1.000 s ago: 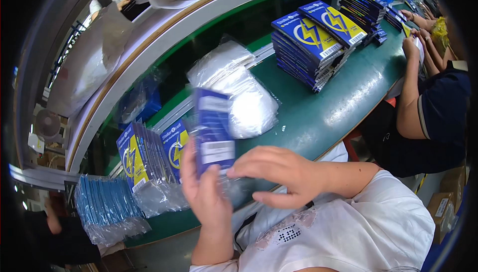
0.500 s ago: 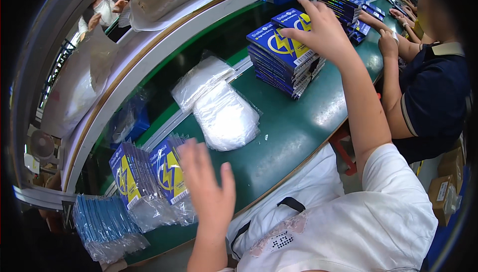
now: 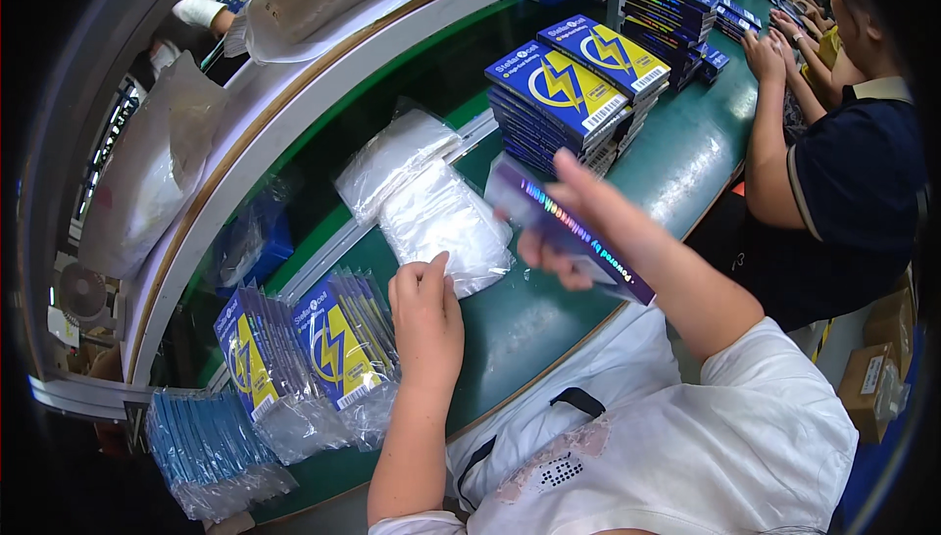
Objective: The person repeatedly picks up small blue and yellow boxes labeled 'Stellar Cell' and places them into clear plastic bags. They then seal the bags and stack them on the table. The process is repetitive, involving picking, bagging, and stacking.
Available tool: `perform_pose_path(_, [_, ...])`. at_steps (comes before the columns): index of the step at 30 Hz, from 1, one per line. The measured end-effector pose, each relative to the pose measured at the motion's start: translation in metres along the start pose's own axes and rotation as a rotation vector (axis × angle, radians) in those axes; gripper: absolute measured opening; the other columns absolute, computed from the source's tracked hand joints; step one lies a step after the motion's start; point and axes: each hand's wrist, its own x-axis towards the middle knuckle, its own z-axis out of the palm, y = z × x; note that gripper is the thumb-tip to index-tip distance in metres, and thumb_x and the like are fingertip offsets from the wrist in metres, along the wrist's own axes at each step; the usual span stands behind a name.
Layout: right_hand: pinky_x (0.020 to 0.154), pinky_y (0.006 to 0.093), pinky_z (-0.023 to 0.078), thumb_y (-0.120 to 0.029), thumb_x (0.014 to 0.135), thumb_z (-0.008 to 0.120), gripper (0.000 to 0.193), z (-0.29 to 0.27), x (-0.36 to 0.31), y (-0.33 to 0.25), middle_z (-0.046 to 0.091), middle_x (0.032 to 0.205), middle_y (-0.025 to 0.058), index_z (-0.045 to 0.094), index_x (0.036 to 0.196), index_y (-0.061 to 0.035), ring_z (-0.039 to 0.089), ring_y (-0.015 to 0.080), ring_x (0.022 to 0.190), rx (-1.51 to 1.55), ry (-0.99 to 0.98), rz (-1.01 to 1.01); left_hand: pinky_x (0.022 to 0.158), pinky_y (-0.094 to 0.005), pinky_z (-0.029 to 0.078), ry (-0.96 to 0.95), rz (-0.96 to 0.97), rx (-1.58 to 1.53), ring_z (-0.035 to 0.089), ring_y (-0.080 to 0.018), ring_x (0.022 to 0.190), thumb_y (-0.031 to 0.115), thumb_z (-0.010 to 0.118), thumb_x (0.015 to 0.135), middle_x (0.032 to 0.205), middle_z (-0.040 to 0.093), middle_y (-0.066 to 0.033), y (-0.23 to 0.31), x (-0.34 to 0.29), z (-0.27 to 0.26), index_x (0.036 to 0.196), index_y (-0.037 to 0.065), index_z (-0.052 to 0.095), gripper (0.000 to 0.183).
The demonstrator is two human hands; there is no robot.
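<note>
My right hand (image 3: 627, 219) grips a thin dark-blue box (image 3: 549, 210) with shiny lettering along its edge, tilted over the green table and slightly blurred. My left hand (image 3: 427, 315) has its fingers bunched at the lower edge of a pile of clear plastic bags (image 3: 436, 212), pinching at the top bag; the fingertips are partly hidden. Beyond the right hand stand two stacks of blue-and-yellow boxes (image 3: 554, 89). Left of my left hand, bagged blue-and-yellow boxes (image 3: 338, 344) stand in rows, with blue bagged packs (image 3: 206, 437) beside them.
A metal shelf frame (image 3: 216, 158) curves along the far side of the green table (image 3: 510, 334). Further right are more stacked boxes (image 3: 667, 21) and a co-worker in a dark shirt (image 3: 853, 172). A blue bin (image 3: 260, 241) sits behind the bagged boxes. Cardboard boxes (image 3: 867, 388) lie low at right.
My right hand has come from above the stacks down toward me, now with a box in it. My left hand has moved up to the plastic bags and its fingers have closed.
</note>
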Motion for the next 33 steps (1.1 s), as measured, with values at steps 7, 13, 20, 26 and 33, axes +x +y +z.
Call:
perform_pose_path(7, [0.087,0.0305,0.051,-0.01,0.086,0.063,0.049,-0.029,0.006,0.057,0.062,0.111,0.0153,0.042,0.126,0.0069,0.064,0.0177,0.098,0.148,-0.042,0.019,0.077,-0.0368,0.045,0.056,-0.036,-0.116,0.055,-0.0305,0.089,-0.001,0.056,0.086,0.092,0.053,-0.0144,-0.002,-0.003,0.003,0.106,-0.001,0.061,0.021])
perform_pose_path(13, [0.086,0.0314,0.052,-0.007,0.083,0.065,0.065,-0.022,0.031,0.069,0.061,0.114,0.0187,0.032,0.137,0.0061,0.064,0.0205,0.099,0.159,-0.142,0.103,0.071,-0.0315,0.046,0.085,-0.067,-0.293,0.058,-0.0248,0.083,-0.004,0.065,0.075,0.09,0.056,-0.0114,-0.001,0.001,0.0,0.091,-0.001,0.067,0.017])
perform_pose_path(20, [0.084,0.0306,0.052,-0.003,0.084,0.062,0.054,-0.033,0.026,0.06,0.061,0.114,0.017,0.039,0.132,0.0075,0.064,0.02,0.098,-0.006,-0.045,0.063,0.063,-0.0204,0.046,0.082,-0.727,-0.825,0.058,-0.0086,0.075,-0.003,0.063,0.081,0.088,0.059,-0.0045,-0.006,-0.006,-0.002,0.095,-0.003,0.066,0.014])
perform_pose_path(26, [0.084,0.0293,0.05,-0.004,0.084,0.063,0.042,-0.021,0.028,0.078,0.061,0.109,0.0152,0.047,0.121,0.0085,0.063,0.0175,0.096,-0.208,0.228,-0.145,0.07,-0.0222,0.048,0.073,-0.358,-0.403,0.059,-0.0107,0.076,-0.002,0.06,0.085,0.081,0.06,-0.0036,0.007,-0.008,-0.005,0.096,-0.006,0.064,0.012])
perform_pose_path(33, [0.066,0.0228,0.05,-0.01,0.082,0.071,0.017,0.0,0.034,0.087,0.066,0.085,0.0079,0.058,0.088,-0.0007,0.063,0.0102,0.074,-0.114,0.392,-0.288,0.07,-0.0233,0.048,0.053,-0.425,-0.597,0.058,-0.0098,0.076,0.0,0.059,0.087,0.086,0.062,-0.0066,0.009,-0.023,-0.013,0.12,-0.005,0.054,0.033])
